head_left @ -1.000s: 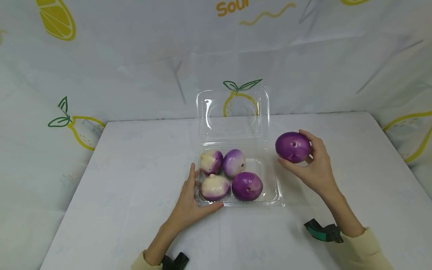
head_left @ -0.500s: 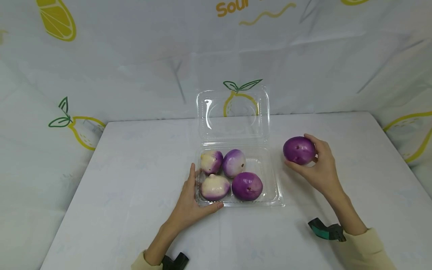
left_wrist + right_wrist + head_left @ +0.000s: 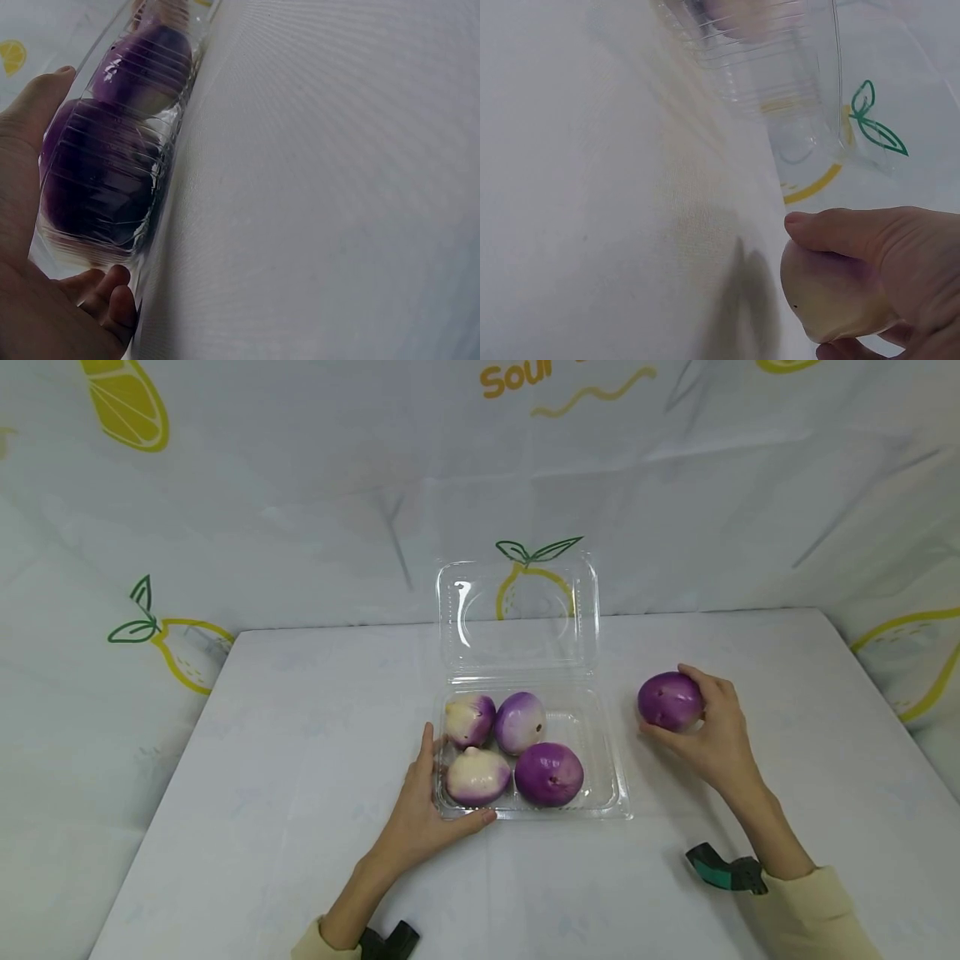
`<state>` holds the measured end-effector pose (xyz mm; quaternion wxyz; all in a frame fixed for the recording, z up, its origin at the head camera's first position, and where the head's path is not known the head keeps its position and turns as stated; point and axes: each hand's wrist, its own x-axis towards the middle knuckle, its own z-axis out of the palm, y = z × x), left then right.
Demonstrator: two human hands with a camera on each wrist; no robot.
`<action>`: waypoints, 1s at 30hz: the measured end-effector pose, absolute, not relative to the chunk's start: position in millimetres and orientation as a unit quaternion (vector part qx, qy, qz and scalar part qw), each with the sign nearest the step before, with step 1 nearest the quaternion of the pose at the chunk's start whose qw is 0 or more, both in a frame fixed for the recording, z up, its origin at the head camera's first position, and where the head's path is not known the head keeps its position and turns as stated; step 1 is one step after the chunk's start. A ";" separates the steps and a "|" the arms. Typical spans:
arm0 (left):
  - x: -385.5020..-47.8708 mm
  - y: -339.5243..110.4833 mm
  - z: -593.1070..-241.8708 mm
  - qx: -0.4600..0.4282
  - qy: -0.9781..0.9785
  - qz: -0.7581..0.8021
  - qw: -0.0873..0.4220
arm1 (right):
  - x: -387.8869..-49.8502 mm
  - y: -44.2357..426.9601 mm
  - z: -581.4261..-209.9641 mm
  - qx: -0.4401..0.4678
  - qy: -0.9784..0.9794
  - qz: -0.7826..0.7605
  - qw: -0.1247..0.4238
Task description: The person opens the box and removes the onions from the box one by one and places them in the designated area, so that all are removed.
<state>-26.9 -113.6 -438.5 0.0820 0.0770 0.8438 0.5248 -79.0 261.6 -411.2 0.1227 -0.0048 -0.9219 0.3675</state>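
Observation:
A clear plastic clamshell box (image 3: 600, 760) stands with its lid (image 3: 517, 643) raised. Inside its tray lie several glossy purple-and-cream fruits (image 3: 550, 774), bunched on the left and middle. My left hand (image 3: 420, 827) holds the tray's front left corner, thumb along the front edge and fingers at the left wall. To the right of the box, my right hand (image 3: 716, 735) grips one more fruit (image 3: 669, 701) between thumb and fingers. The right wrist view shows this fruit's cream end (image 3: 832, 300) above a shadow on the table.
The white-covered table (image 3: 300, 735) reaches back to a white cloth backdrop (image 3: 300, 510) printed with lemons. The raised lid leans back close to that cloth. Inside the tray, the right side shows bare plastic. Dark wrist mounts (image 3: 726, 870) stick out from both forearms.
My right hand has carried its fruit rightward, away from the box, and a little toward me, slowing over the last half second. My left hand and the box have stayed in place.

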 end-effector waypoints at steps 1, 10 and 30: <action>-27.1 -113.7 -438.4 0.077 0.844 0.524 0.082 | -79.4 261.7 -411.7 -0.005 -0.923 0.366 0.121; -27.7 -113.2 -437.9 0.074 0.844 0.525 0.084 | -79.1 261.7 -413.4 -0.009 -0.928 0.362 0.088; -27.3 -113.3 -439.3 0.075 0.844 0.526 0.080 | -76.9 262.2 -414.5 -0.023 -0.931 0.357 0.074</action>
